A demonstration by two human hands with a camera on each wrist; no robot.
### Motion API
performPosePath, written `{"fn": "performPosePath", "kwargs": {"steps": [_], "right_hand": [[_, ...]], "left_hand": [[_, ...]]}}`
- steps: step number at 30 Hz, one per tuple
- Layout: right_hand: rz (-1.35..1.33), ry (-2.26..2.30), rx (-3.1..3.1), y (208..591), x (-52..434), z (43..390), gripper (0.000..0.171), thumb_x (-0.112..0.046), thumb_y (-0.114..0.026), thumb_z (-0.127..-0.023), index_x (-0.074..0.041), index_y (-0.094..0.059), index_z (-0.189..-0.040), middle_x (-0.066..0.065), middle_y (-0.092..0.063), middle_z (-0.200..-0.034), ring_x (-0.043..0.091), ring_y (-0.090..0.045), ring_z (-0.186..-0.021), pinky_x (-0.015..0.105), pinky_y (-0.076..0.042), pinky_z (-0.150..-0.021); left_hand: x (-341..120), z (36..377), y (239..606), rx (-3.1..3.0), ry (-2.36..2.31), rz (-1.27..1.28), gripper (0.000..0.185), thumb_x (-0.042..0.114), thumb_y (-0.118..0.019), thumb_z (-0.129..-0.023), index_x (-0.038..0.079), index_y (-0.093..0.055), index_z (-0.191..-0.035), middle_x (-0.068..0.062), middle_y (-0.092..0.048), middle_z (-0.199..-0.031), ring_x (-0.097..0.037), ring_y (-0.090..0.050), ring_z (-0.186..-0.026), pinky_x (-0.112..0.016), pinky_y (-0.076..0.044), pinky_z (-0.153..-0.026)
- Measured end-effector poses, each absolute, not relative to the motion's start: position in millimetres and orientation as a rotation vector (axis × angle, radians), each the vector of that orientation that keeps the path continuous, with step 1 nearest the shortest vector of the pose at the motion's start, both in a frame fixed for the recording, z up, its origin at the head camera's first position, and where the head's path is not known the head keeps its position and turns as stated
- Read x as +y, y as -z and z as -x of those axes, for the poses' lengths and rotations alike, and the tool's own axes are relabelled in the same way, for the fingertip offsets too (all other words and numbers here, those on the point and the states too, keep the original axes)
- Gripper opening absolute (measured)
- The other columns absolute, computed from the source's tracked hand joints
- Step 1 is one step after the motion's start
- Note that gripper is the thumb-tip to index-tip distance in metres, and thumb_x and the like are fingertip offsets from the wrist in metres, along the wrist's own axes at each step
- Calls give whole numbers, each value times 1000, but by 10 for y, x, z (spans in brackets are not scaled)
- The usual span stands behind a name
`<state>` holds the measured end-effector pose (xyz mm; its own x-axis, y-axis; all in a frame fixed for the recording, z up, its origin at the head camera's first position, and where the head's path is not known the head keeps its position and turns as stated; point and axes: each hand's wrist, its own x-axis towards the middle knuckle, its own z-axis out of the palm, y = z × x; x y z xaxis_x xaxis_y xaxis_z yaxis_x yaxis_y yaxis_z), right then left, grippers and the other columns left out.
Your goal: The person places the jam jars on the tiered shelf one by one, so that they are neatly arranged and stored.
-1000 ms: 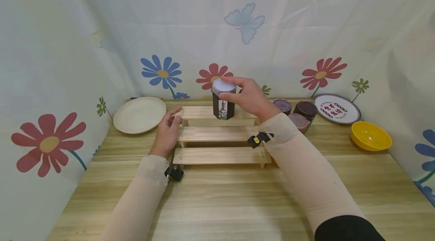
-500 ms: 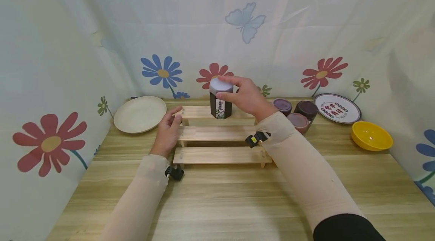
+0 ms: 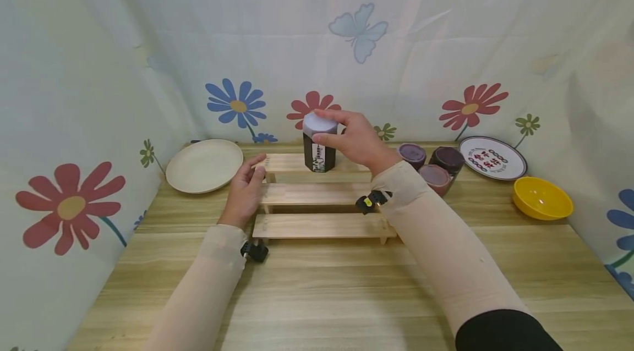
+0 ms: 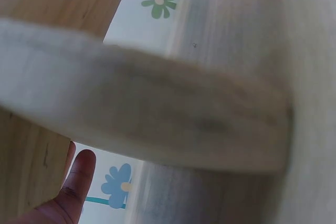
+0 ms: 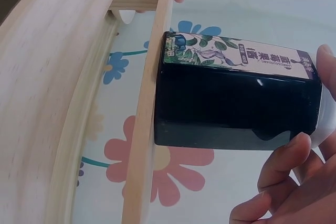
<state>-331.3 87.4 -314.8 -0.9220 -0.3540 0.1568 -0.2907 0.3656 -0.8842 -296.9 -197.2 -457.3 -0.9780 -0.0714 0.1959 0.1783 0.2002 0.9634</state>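
Right hand [image 3: 358, 141] grips the dark jar's [image 3: 319, 154] white lid from above on the top wooden step [image 3: 287, 163], while the left hand [image 3: 244, 192] rests open-fingered against the rack's left end.

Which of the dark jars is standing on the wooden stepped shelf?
The tall black jar with the white lid, gripped by the right hand on the top step. The three purple-lidded jars sit on the table.

Both my arms wear snug pale beige sleeves, wrist to past elbow. A black cuff/upper sleeve shows at the near end of the right arm [image 3: 500, 332]. Small black cam clipped at the left wrist [image 3: 255, 251]; black cam w/ yellow dot strapped at the right wrist [image 3: 369, 202]. Hands bare, no rings seen.
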Motion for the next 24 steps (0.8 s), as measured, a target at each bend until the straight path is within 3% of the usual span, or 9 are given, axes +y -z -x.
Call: {"fn": "performPosePath", "kwargs": {"steps": [11,24], "right_hand": [[591,1655,2512,3157,813,3294,62,-25,-84,-93,-28,-61,-151,8,-57,-147,26,-58,-126,46,-55,-103],[685,1667,2528,3203,788,3316,61,-25,-84,-93,-22,-62,-150,8,-56,-152,26,-55,-130,45,-50,-104]], "left_hand": [[-1957,2945,4575,-2250,1893,114,43,28,-48,-114,20,-53,-156,-22,-61,-135,-22,-54,-121,-30,-41,-101],[-1942,2912,4589,-2253,1858,118,42,32,-49,-114,22,-55,-154,-19,-63,-131,-22,-56,-120,-31,-43,-99]]}}
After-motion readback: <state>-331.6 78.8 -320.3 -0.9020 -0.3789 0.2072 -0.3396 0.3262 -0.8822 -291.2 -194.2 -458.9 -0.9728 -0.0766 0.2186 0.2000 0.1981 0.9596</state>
